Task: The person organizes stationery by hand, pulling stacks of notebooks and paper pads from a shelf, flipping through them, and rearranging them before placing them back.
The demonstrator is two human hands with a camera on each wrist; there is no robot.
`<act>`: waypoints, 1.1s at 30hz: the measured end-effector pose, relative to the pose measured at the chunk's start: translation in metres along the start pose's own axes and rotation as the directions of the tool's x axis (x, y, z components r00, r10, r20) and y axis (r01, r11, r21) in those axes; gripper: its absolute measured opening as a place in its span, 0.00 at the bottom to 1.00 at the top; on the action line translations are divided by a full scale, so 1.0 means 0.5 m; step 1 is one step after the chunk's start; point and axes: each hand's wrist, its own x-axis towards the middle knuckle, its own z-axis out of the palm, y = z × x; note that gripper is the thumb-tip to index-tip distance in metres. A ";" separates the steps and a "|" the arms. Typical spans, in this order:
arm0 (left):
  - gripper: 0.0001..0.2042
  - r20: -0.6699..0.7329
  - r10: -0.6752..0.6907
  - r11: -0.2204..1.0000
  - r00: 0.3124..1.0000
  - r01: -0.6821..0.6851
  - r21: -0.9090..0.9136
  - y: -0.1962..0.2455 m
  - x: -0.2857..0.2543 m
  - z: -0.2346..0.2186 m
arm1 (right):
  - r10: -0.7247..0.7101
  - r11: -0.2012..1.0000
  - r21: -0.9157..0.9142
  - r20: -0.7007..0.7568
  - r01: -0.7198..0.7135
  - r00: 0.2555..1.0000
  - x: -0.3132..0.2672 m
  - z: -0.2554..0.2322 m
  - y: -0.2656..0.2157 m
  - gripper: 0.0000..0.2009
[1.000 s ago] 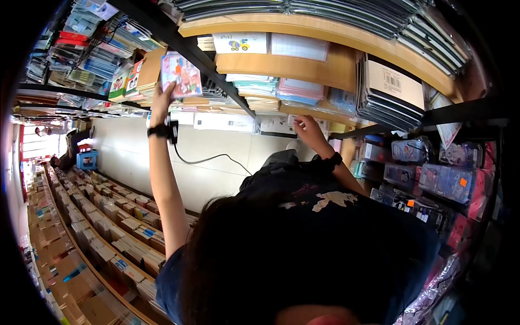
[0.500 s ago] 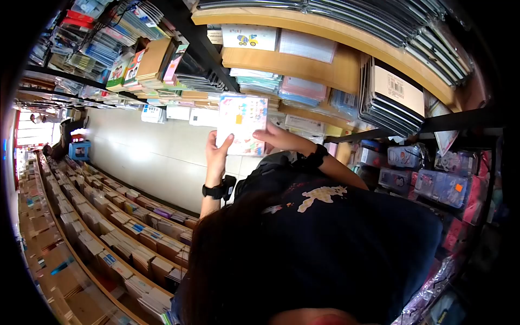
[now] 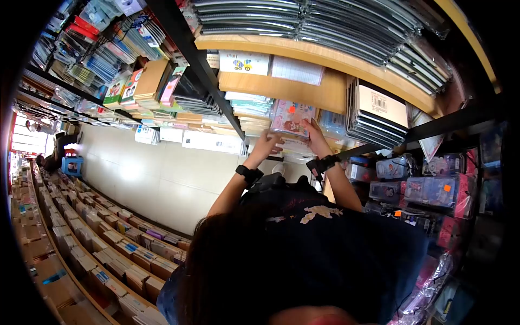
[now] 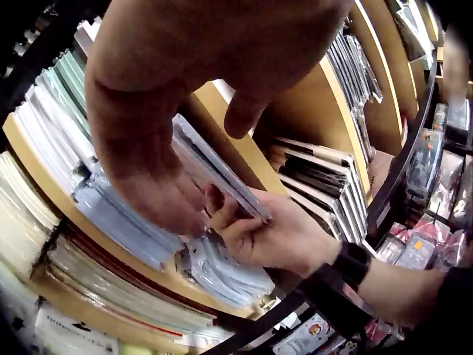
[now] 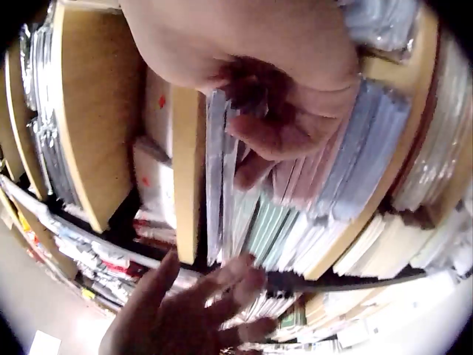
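A pink notebook pack (image 3: 287,115) with an orange sticker and a cartoon print lies at the front of a shelf slot, over a stack of thin notebooks. My right hand (image 3: 317,140) pinches its near right edge, thumb on the printed face. In the right wrist view the pack's edges (image 5: 216,174) show as thin layers under the curled right fingers. At the pack's lower left, my left hand (image 3: 264,148) has its fingers loosely spread and holds nothing. In the right wrist view that left hand (image 5: 196,310) shows spread fingers too.
Pale green notebooks (image 3: 249,103) fill the slot on the left. Dark-edged notebooks (image 3: 376,111) stand stacked on the right. A wooden shelf board (image 3: 287,89) runs above, and a black post (image 3: 189,49) rises at the left. Book rows (image 3: 108,238) line the aisle behind.
The pink pack went from the left shelf in my left hand, to both hands in front of me, then right into the shelf slot. My left hand let go; the right still holds it.
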 end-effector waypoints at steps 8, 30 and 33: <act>0.18 0.031 -0.053 0.992 0.998 0.049 0.114 -0.048 -0.051 -0.049 | -0.520 0.608 -0.723 -0.048 0.330 0.853 0.177 -0.009 -0.005 0.10; 0.17 -0.108 -0.042 0.965 0.993 0.069 0.254 -0.352 -0.073 -0.183 | -0.718 -0.014 -0.990 0.108 0.141 0.687 0.096 0.057 -0.016 0.19; 0.17 -0.331 -0.061 0.819 0.942 0.237 0.523 -0.493 -0.118 -0.257 | -0.816 -0.246 -0.919 0.368 0.309 0.445 0.039 0.067 0.044 0.26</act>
